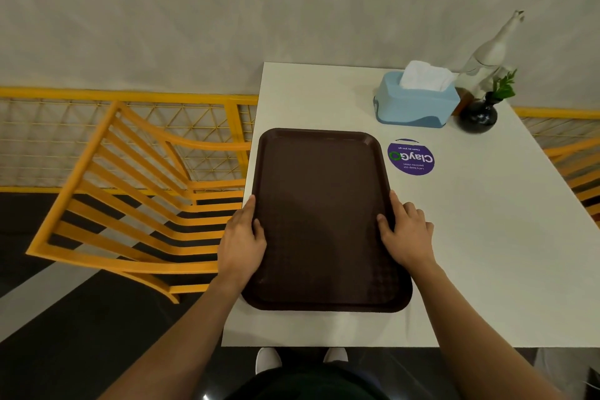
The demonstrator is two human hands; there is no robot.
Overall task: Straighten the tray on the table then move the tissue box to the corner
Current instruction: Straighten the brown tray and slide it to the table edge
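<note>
A dark brown tray (321,204) lies on the white table (487,253), along its left side, its long edges roughly parallel to the table's left edge. My left hand (242,243) grips the tray's left rim, thumb on top. On the right rim, my right hand (406,232) holds the same way. A light blue tissue box (417,104) with white tissue sticking out stands at the far side of the table, right of the tray's far end and apart from it.
A round purple sticker (411,157) sits on the table between tray and tissue box. A dark vase with a green sprig (479,114) and a glass bottle (487,55) stand right of the box. An orange slatted chair (130,204) is left of the table.
</note>
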